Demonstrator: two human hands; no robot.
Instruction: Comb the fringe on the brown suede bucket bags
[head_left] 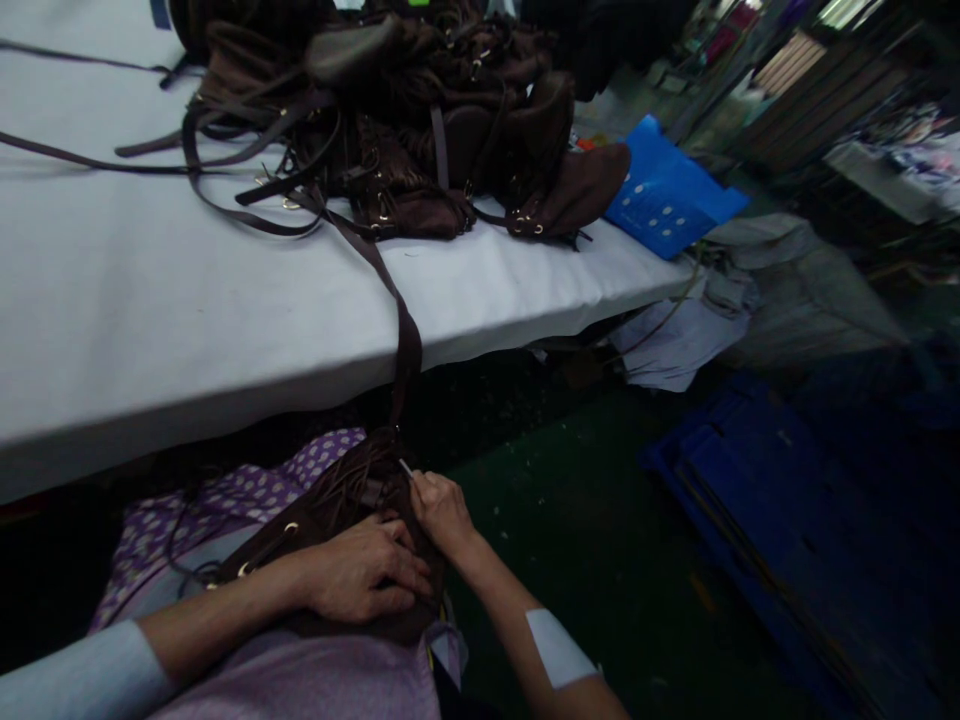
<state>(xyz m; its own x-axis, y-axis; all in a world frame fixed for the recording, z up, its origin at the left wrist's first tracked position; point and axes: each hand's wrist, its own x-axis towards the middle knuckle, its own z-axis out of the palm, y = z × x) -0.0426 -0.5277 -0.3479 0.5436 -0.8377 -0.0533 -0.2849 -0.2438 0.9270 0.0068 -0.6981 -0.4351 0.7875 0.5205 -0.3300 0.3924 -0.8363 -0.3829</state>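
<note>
A dark brown fringed bag [341, 500] with gold-coloured eyelets lies across my lap. My left hand [367, 570] rests over it, fingers bent and gripping the brown material. At the bag's right edge, the fingers of my right hand [441, 508] are closed around a thin tool [406, 467]; only its narrow pale tip shows, pointing at the fringe, and its kind is hidden. From the top of the bag a brown strap [405, 340] runs up over the table edge towards a pile of similar bags [420, 150].
The table [187, 300] has a white cover. A blue basket [667, 195] with white holes stands at its right end. Purple dotted cloth [247, 500] lies under the lap bag. To the right are a green floor [555, 530] and a large dark blue object [765, 520].
</note>
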